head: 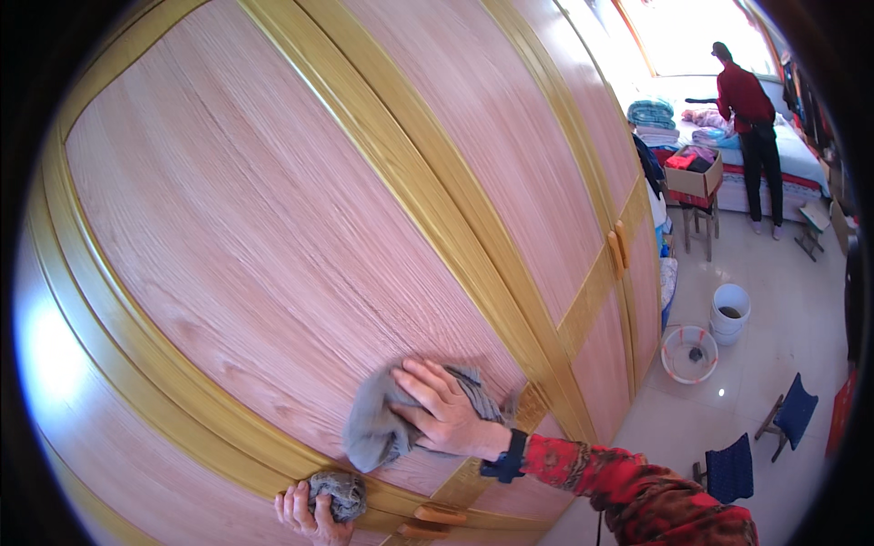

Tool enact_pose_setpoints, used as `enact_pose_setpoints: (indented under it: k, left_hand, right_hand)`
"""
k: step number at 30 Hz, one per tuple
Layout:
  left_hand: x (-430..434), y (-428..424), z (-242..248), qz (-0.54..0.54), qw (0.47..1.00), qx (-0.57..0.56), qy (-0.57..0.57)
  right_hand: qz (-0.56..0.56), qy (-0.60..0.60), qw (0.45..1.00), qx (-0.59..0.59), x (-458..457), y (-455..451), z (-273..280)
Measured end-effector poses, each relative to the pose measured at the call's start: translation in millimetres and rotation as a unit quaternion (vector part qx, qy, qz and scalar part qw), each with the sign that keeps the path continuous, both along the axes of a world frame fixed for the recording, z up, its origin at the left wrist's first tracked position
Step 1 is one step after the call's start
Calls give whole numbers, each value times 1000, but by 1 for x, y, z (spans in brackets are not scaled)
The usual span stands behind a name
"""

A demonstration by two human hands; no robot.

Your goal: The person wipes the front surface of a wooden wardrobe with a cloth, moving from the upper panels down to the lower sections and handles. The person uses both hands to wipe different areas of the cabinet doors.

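Observation:
Pressed flat against the pink wood-grain panel of a wardrobe door (pixel 273 225), my right hand (pixel 444 416) holds a grey cloth (pixel 375 416) under its palm and fingers. A dark band circles that wrist, below a red patterned sleeve. Lower and to the left, my left hand (pixel 311 515) grips a bunched, darker grey rag (pixel 339 497) beside the yellow wooden door frame. Two orange-brown wooden door handles (pixel 440 514) lie just right of the left hand. Another pair of handles (pixel 618 250) is on the doors farther right.
On the tiled floor stand a white bucket (pixel 729 314) with dark liquid, a basin (pixel 689 355) with a dark item, and two blue folding stools (pixel 729 471). A cardboard box (pixel 693 183) of clothes rests on a stool. Beyond, another person (pixel 748 102) stands at a bed (pixel 792 153).

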State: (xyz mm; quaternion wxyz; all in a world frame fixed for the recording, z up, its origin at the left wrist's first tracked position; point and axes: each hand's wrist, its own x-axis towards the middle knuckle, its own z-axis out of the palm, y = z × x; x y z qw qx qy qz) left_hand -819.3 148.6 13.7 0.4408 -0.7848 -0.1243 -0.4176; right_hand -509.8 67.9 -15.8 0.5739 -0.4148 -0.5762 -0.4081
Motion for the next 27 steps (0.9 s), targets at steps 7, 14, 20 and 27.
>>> enact_pose_setpoints:
  k: [7,14,20,27]
  left_hand:
    - [1,0,-1,-2,1000,-14,-6]
    - [0,0,-4,4,1000,-8,-9]
    - [-2,2,-6,23,1000,-19,-10]
    - [-1,1,-6,13,1000,-21,-11]
  right_hand:
    - [-167,7,985,38,89,-16,45]
    - [-11,-32,999,-13,48,9,92]
    - [-108,32,993,45,108,-27,74]
    - [-107,21,992,67,143,-24,117]
